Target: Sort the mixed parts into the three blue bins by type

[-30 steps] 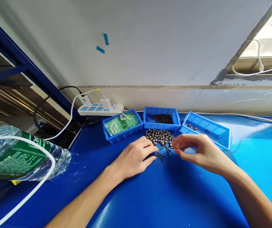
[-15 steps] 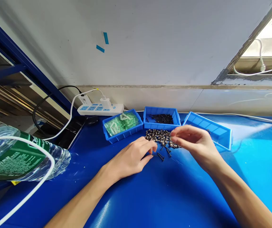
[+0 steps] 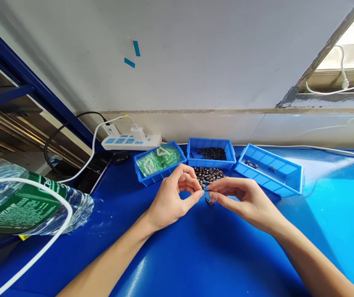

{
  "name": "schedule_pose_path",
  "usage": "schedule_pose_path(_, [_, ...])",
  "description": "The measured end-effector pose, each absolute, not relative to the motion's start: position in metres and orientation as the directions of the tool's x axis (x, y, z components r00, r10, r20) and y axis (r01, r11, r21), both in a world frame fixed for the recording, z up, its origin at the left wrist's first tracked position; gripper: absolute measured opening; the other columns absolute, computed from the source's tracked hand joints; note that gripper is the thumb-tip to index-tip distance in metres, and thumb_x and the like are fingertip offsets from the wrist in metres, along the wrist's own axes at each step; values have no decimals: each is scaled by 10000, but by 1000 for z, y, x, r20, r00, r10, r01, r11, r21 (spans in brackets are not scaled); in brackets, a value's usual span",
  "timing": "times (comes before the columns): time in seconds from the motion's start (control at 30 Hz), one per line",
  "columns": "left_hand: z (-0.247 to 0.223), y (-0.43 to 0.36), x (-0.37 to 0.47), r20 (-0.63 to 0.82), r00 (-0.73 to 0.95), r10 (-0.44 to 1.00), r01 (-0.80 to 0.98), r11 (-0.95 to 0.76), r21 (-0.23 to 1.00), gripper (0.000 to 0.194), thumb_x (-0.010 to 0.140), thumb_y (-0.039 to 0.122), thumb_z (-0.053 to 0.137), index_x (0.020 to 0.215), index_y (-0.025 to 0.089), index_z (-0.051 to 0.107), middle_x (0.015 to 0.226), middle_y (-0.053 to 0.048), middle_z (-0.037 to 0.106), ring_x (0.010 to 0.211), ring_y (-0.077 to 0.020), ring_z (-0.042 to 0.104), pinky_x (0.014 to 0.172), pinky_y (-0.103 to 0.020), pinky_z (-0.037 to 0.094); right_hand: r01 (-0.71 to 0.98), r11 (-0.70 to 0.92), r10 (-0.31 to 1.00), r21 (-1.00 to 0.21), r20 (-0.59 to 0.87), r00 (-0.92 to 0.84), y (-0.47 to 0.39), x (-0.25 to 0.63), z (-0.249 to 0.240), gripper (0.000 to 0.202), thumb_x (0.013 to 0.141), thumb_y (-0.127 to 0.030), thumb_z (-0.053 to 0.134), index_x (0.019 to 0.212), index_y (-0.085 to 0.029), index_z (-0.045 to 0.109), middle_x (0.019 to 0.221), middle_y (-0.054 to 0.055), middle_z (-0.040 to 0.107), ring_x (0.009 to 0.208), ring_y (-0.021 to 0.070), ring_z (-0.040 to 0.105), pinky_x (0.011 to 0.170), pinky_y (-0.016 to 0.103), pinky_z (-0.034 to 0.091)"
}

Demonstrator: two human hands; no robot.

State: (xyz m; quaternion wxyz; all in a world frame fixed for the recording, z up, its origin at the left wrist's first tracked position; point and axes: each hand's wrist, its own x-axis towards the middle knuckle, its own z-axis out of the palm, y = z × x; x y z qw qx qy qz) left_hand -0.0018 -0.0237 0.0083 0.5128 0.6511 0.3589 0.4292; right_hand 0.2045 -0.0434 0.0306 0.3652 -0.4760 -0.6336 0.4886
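Note:
A thin dark screw sits in a pinch between the thumb and fingers of my left hand. From the other side, my right hand brings its closed thumb and fingers to the screw's end; anything small inside that pinch is hidden. Just beyond both hands lies a pile of small dark and metallic fasteners. A few loose screws rest on the blue table below the fingertips.
At the back stand blue bins: one with green-white packets, one with black screws, one with a few fasteners. A white power strip lies by the wall. A large water bottle and white cable occupy the left.
My left hand has lifted a screw from the table. My right hand has moved left and down from beside the pile, so the fingertips of both hands now meet.

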Motion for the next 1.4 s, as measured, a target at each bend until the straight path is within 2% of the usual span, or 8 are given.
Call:
schedule_pose_path(0.2, [11,-25,-1,190,390,901,34,-221,975,258,857,196,754,947,222,513,824,29,704,747,-124,686,738,-248,577,146,-101,946,-984,-141,-293,-40,209,32,346,731,-495,860,857,-177,808,767,60,804,746,235,770,714,340,626])
schedule_pose_path(0.33, [9,-22,-8,322,485,813,293,-497,817,63,933,184,676,895,190,626,854,-13,710,791,-160,682,756,-290,573,155,-91,973,-984,-121,-195,-35,217,32,367,682,-526,892,799,-192,797,708,56,787,710,237,764,695,341,625])
schedule_pose_path(0.5, [-2,-21,-12,400,727,558,365,-808,462,141,990,152,624,1066,161,742,1049,-95,749,1026,-232,654,933,-385,579,68,83,994,-994,87,62,-31,221,29,481,765,-449,836,1210,-287,755,1304,83,759,1062,280,765,885,397,626])
schedule_pose_path(0.6, [-6,-23,-9,390,764,514,362,-842,401,170,1006,154,605,1102,162,746,1083,-102,744,1020,-224,646,943,-385,583,304,170,985,-937,169,-31,-33,223,30,385,800,-399,786,1154,-247,758,1150,96,800,900,263,774,765,382,637])
schedule_pose_path(0.73, [-8,-24,-7,398,761,512,373,-848,376,159,1011,159,606,1077,163,751,1060,-97,740,993,-222,646,892,-363,586,639,393,919,-661,262,-295,-39,227,28,141,815,-277,715,925,-217,780,844,67,781,686,215,700,656,343,588])
schedule_pose_path(0.93, [-8,-24,-7,421,746,515,370,-847,381,137,1009,154,610,1038,149,743,1033,-95,736,975,-217,652,881,-346,577,721,483,874,-497,227,-429,-38,225,19,248,790,-89,598,891,-214,786,780,43,760,648,191,688,618,292,544])
schedule_pose_path(1.1, [-7,-25,-7,396,750,530,381,-835,396,151,994,145,629,1111,151,725,1084,-91,739,1008,-221,644,916,-361,577,711,446,893,-544,221,-392,-38,226,21,239,786,-107,590,876,-216,783,746,34,769,606,185,698,604,294,561])
schedule_pose_path(1.4, [-5,-26,-6,401,736,545,421,-833,359,258,1035,224,571,1243,176,716,1236,-95,749,1162,-274,580,1021,-448,552,507,194,968,-840,79,-239,-38,243,44,135,735,-353,811,788,-228,812,801,61,819,724,251,767,681,341,650])
